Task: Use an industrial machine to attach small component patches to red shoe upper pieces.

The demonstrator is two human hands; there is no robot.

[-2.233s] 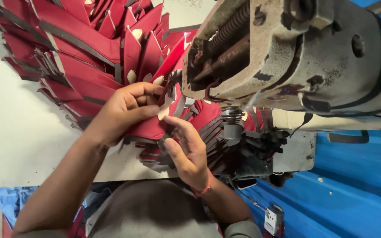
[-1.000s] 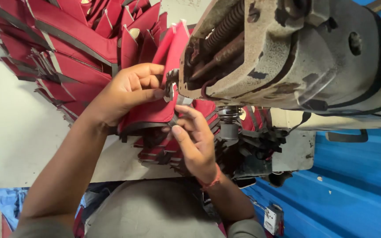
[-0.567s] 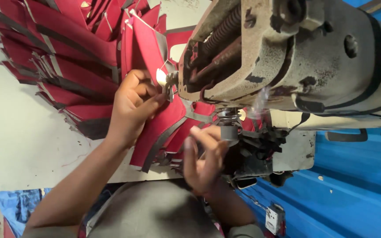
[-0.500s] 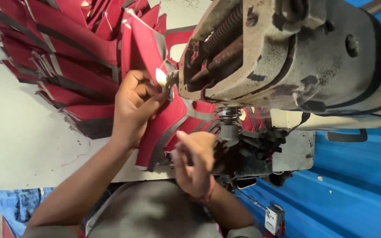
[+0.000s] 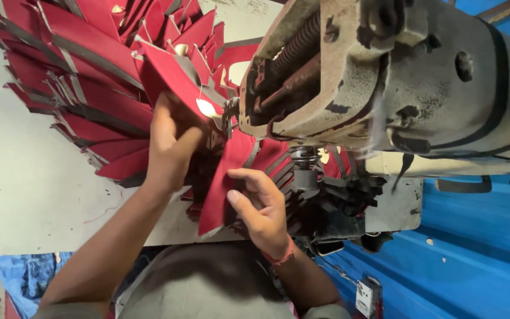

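My left hand [image 5: 169,139] reaches up along the white table and grips the upper end of a long red cut piece [image 5: 222,183] with grey edging. It holds this end against the stack of similar red pieces [image 5: 90,77]. My right hand [image 5: 261,210], with a red thread band at the wrist, pinches the lower part of the same piece just in front of the sewing machine's presser foot [image 5: 305,171]. The needle area is partly hidden behind the worn machine head [image 5: 385,88].
A fanned pile of red pieces covers the upper left of the white table [image 5: 30,195]. The big grimy sewing machine head fills the upper right. Blue corrugated sheeting [image 5: 473,254] and a small electrical socket [image 5: 367,298] lie at the lower right.
My left hand has carried the red piece up and left toward the pile, so it now hangs lengthwise. My right hand dropped away briefly, then came back onto its lower part.
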